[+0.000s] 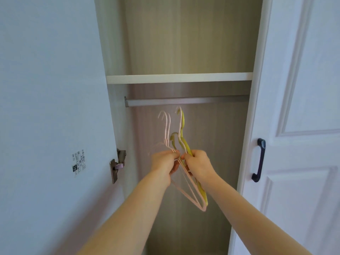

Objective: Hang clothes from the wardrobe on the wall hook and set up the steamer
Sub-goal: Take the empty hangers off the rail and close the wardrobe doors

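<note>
Quick hanger headcount from inside the wardrobe

We count two hands, the left hand (pixel 164 161) and right hand (pixel 197 163), sharing one bunch of hangers: roughly three pink hangers (pixel 185 192) and two yellow-green hangers (pixel 184 139), though they overlap so we can't swear to it. Also one rail (pixel 184 102), one shelf (pixel 179 77), one door handle (pixel 259 160), one hinge (pixel 117 163).

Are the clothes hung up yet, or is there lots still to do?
Hardly started. Done: the wardrobe door is open. In hand: the left hand and right hand hold bare hangers below the empty rail. Left: no clothes, wall hook or steamer are in view, so the hanging and the steamer setup remain.
</note>
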A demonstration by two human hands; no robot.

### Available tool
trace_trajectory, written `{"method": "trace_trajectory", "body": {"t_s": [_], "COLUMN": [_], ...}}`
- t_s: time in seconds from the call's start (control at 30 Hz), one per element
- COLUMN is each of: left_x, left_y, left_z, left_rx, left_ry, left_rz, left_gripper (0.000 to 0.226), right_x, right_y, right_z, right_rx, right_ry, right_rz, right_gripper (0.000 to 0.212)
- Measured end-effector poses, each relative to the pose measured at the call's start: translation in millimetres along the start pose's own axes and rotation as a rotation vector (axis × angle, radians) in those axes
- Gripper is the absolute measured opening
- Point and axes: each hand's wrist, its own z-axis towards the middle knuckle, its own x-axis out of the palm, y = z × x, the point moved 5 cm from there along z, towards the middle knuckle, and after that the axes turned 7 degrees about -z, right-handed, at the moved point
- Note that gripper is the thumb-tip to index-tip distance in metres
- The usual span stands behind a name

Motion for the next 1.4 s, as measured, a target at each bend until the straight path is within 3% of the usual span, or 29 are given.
{"method": "trace_trajectory", "body": {"t_s": [0.37,0.7,1.03,1.13,1.4], "left_x": [-34.9,-90.5,-126.8,-142.7,-185.3], "left_y": [99.2,179.1,229.2,232.0,240.2], "left_z": [-111.2,-187.7,-227.9,-235.5,-247.8], "left_rx": [-0.072,-0.155,-0.474,-0.601,-0.728], "left_ry": [-0.027,-0.018,0.053,0.11,0.201], "left_rz": [0.058,0.135,-0.069,-0.111,-0.138], "left_gripper": [0.005,0.005,0.023,0.022,0.023], "right_x": [-11.7,3.3,33.7,44.5,72.5], "right_y": [-85.1,-148.1,-165.1,-160.5,-155.9], "right_z": [-124.6,-235.6,-314.9,-335.8,-403.7], "right_rx": [0.118,0.299,0.413,0.403,0.436], "right_ry": [0.018,0.185,0.237,0.236,0.129], "right_rz": [-0.001,0.114,0.189,0.11,0.073], "right_gripper": [0.018,0.02,0.029,0.03,0.03]}}
